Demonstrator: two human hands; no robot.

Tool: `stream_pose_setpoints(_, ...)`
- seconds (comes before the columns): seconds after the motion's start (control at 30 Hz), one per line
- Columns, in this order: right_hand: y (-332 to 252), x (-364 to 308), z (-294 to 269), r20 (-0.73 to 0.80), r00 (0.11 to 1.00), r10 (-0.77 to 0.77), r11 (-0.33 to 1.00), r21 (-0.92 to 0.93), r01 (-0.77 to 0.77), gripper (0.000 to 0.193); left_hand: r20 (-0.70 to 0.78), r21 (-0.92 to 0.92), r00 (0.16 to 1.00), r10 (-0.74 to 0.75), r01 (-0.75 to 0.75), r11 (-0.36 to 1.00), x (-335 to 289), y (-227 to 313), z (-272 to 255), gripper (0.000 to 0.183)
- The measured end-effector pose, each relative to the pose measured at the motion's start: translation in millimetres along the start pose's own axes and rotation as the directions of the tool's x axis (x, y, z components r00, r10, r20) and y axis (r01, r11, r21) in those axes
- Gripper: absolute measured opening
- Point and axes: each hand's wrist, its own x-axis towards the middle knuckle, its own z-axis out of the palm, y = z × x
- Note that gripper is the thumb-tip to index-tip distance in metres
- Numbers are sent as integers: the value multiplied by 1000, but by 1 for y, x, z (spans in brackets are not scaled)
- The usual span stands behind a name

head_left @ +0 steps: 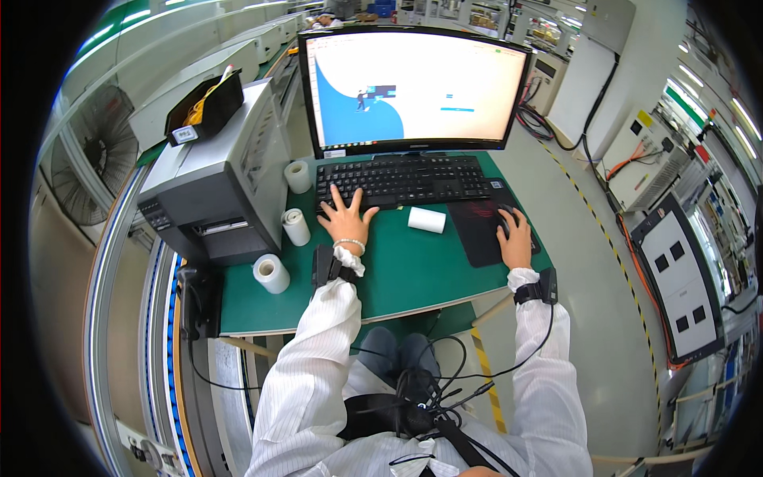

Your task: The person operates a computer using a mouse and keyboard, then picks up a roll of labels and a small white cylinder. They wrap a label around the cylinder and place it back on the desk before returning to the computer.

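Observation:
My left hand (347, 219) has its fingers spread over the near left edge of a black keyboard (413, 181), the fingertips on or just above the keys. Curled over a dark computer mouse (505, 213), my right hand (516, 237) rests on a black mouse pad (475, 238); the hand hides most of the mouse. Behind the keyboard stands a lit monitor (429, 87) showing a white and blue page. One white paper roll (427, 220) lies on its side between my hands. More rolls stand left of my left hand, among them a label roll (296, 227).
A grey label printer (222, 175) fills the left of the green table (381, 278), with a black bin (204, 107) of yellow items on top. Black cables (445, 389) hang by my lap. Yellow-black floor tape (592, 203) runs along the right, beside a white machine (644, 163).

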Motion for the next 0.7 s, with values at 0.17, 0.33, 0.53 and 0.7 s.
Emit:
stream_pose_setpoints(0.17,1,-1,0,7,1000,29,999,20,-29,35,55,10,998,-21,21,1000,1,1,-1,59)
stream_pose_setpoints(0.33,-2,-1,-3,22,999,44,999,9,-44,36,65,18,998,-25,24,1000,1,2,-3,60)
stream_pose_setpoints(0.53,0,-1,-1,-10,999,46,999,14,-46,34,57,28,998,-26,24,999,2,2,-2,60)
stream_pose_setpoints(0.7,1,-1,1,-20,999,39,999,31,-39,35,46,33,999,-25,24,999,2,0,0,60)
